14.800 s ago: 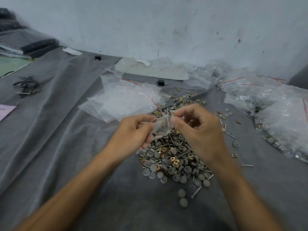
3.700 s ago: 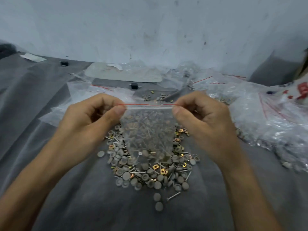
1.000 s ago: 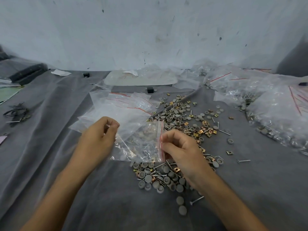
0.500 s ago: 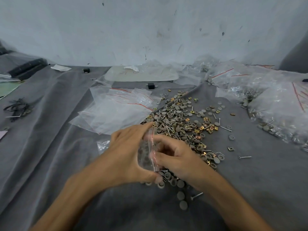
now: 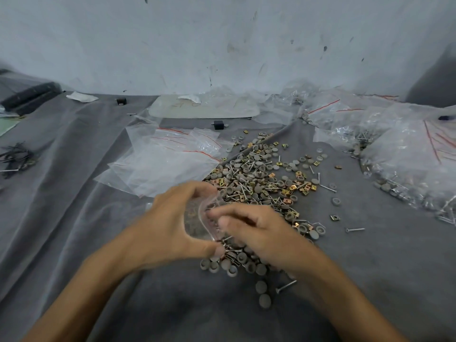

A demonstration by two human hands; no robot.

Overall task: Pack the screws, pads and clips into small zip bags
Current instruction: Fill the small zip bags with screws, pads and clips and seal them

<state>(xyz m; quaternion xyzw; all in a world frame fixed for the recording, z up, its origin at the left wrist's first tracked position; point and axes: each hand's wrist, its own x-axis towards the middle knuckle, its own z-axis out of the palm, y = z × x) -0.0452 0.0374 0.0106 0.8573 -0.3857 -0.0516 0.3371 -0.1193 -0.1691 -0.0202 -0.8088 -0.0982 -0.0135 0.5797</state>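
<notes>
My left hand (image 5: 170, 225) curls around a small clear zip bag (image 5: 197, 218) with a red strip, holding its mouth toward the right. My right hand (image 5: 256, 233) sits right against that mouth, fingers bent and blurred; whether they hold a part I cannot tell. Both hands hover over the near end of a loose pile of grey round pads, screws and brass clips (image 5: 261, 183) spread on the grey cloth (image 5: 74, 218). A stack of empty zip bags (image 5: 167, 161) lies just left of the pile.
Filled bags of parts (image 5: 404, 154) are heaped at the right. A flat pale plastic piece (image 5: 204, 109) lies by the wall, with two small black blocks (image 5: 218, 125) near it. Black ties (image 5: 17, 157) lie at the far left. Stray screws (image 5: 355, 229) sit right of the pile.
A second ago my hands were apart, the right one holding the bag's edge. My left hand has come across and gripped the bag, and my right hand has moved to its mouth.
</notes>
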